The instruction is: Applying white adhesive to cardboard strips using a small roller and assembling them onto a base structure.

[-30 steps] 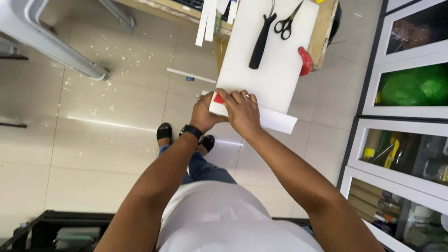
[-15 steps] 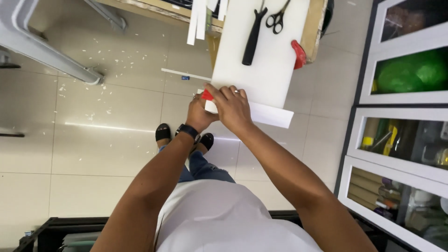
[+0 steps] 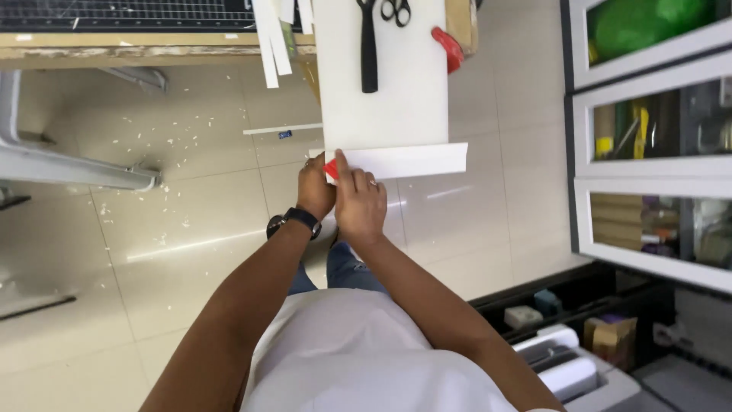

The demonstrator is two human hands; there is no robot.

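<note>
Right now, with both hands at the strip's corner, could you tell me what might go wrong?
The left hand holds a small red tool, possibly a cutter, against the right hand, so a slip might nick a finger. The white strip and white board overhang the workbench; pressing down might tip them, sliding the scissors off.
</note>
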